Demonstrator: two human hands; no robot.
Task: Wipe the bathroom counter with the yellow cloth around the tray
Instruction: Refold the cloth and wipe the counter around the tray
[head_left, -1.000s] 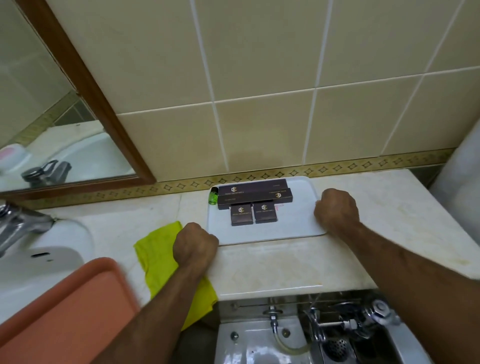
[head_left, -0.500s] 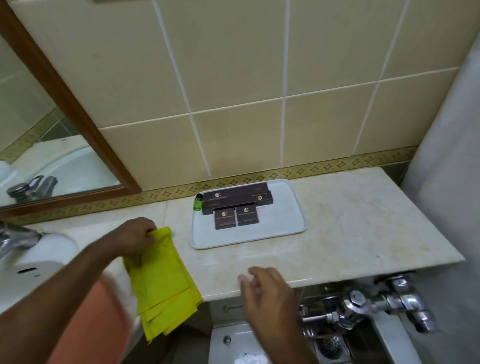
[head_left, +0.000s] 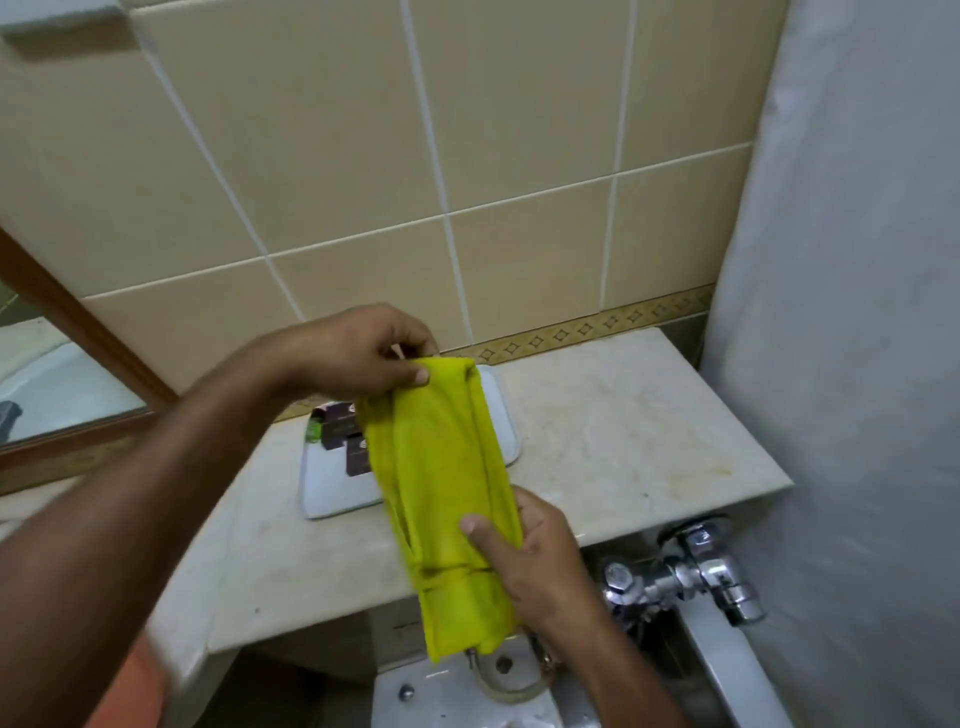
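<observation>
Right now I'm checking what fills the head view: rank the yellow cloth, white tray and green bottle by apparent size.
1. yellow cloth, though it is held nearer the camera, so it looks enlarged
2. white tray, partly hidden behind the cloth
3. green bottle, only a sliver showing

The pale marble surface (head_left: 613, 426) runs along the tiled wall, with yellowish stains toward its right end. A white tray (head_left: 332, 488) lies flat on it near the wall, carrying dark boxes (head_left: 340, 431) and a small green item (head_left: 313, 430) at its back-left corner.
</observation>
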